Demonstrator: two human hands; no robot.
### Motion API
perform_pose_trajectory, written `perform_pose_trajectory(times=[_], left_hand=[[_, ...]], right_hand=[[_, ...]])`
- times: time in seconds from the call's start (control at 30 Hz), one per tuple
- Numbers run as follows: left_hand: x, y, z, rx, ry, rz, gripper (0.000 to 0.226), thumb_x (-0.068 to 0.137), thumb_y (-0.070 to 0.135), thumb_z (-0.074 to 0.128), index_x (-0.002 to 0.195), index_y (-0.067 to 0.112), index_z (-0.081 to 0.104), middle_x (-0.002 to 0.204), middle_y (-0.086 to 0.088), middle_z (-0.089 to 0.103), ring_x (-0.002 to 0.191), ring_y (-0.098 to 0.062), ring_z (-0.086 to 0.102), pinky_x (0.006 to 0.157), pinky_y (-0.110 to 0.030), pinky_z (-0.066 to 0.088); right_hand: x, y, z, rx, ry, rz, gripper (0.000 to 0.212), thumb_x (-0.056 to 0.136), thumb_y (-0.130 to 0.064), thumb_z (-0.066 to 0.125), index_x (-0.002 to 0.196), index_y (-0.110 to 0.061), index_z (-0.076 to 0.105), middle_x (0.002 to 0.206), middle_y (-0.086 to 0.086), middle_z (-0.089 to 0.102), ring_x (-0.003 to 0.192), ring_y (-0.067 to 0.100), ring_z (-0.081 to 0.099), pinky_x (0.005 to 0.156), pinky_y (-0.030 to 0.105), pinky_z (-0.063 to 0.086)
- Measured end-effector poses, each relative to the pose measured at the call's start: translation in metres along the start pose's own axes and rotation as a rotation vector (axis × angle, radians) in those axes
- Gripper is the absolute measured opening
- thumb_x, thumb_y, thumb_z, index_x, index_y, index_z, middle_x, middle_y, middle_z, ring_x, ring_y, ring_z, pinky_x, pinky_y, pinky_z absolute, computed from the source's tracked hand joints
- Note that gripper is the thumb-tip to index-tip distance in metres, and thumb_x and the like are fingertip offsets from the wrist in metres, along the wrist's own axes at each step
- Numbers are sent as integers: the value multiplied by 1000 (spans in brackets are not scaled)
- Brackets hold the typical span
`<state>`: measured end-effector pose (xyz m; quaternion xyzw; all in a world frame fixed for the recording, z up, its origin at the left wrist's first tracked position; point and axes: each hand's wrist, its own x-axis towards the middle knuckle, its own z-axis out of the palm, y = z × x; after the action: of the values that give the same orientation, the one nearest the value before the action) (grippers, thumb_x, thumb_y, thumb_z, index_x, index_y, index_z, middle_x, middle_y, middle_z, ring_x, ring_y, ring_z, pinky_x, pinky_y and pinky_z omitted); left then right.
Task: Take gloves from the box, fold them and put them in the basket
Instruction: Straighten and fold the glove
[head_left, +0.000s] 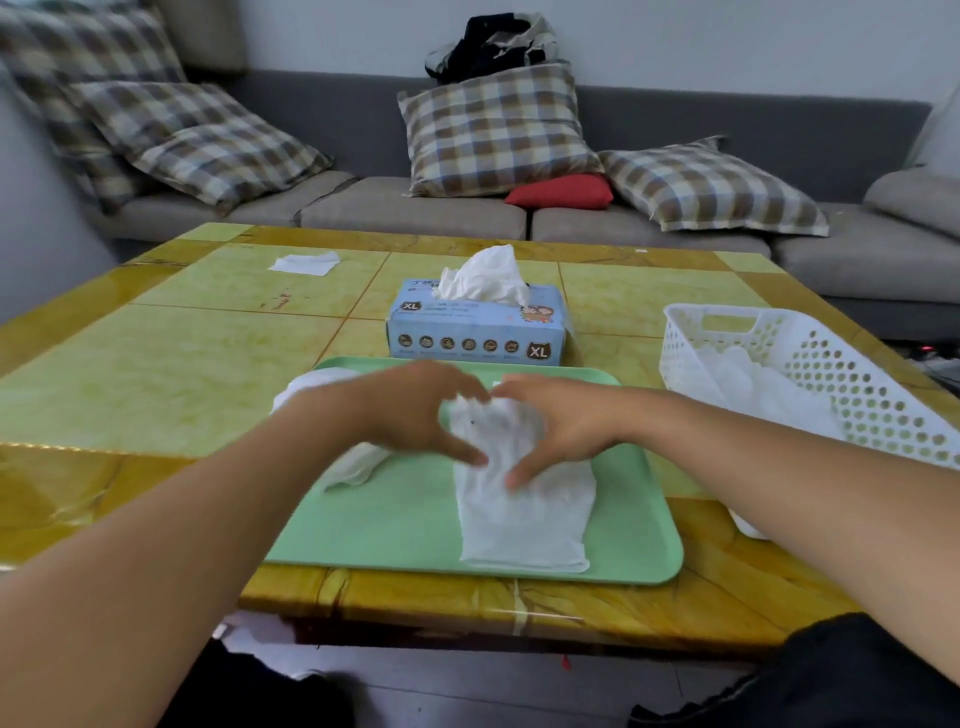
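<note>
Now both hands are down on the green tray (405, 519) at the near edge of the yellow table (156, 364). A white glove (524, 514) lies flat on the tray, cuff toward the person, and its far end is bunched up between the hands. The left hand (415, 410) pinches that bunched end, thumb low and fingers arched over the top; the right hand (550, 426) mirrors it, thumb pressing the glove and fingers curled over the far end. The picture is blurred here, so how tight each pinch is cannot be told. A second glove (353, 467) lies crumpled on the tray's left side, mostly hidden under the left wrist.

Just behind the tray stands the blue glove box (475, 332), marked XL, with a white glove (485, 278) sticking up out of its top slot. Off to the right sits the white basket (852, 374), and pale folded gloves (753, 384) lie inside it. Far left on the table rests a flat white sheet (304, 263). Beyond is a grey sofa (415, 208) with checked cushions (493, 135) and a red one (563, 192).
</note>
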<state>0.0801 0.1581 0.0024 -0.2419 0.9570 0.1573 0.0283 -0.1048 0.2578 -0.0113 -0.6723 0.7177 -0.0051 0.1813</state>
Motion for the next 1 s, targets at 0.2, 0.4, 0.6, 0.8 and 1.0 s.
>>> perform_pose_trajectory(times=[0.2, 0.4, 0.6, 0.8, 1.0], left_hand=[[-36, -75, -25, 52, 138, -387, 94, 63, 66, 84, 141, 27, 50, 141, 4, 53, 124, -20, 51, 103, -36, 42], [-50, -91, -6, -55, 83, -294, 78, 73, 36, 88, 139, 26, 50, 131, 5, 60, 107, -15, 54, 89, -30, 43], [-41, -105, 1, -111, 128, -297, 70, 78, 28, 85, 140, 25, 51, 131, 7, 55, 118, -17, 53, 93, -28, 40], [-29, -120, 8, -15, 152, -244, 17, 85, 21, 70, 101, 18, 66, 96, 2, 67, 88, -23, 62, 77, -35, 51], [-20, -114, 5, 110, 128, -274, 12, 91, 16, 60, 80, 11, 64, 77, -1, 62, 73, -18, 55, 59, -28, 40]], right_hand=[[23, -56, -12, 131, 253, -167, 56, 94, -41, 68, 146, -28, 50, 154, -8, 47, 138, 16, 46, 112, 33, 39], [59, -106, 10, 128, 245, -276, 47, 95, -29, 68, 140, -23, 59, 141, 2, 60, 129, 22, 53, 103, 32, 41], [70, -101, 5, 217, 308, -227, 10, 85, -22, 80, 91, -14, 80, 89, 1, 75, 84, 18, 69, 81, 40, 57], [26, -62, -32, 660, -104, -233, 12, 97, -22, 66, 94, -13, 74, 85, -6, 73, 78, 4, 65, 78, 20, 54], [11, -30, -35, 1307, 68, -102, 15, 102, -21, 56, 103, -12, 68, 95, 7, 69, 84, 19, 63, 88, 40, 56]])
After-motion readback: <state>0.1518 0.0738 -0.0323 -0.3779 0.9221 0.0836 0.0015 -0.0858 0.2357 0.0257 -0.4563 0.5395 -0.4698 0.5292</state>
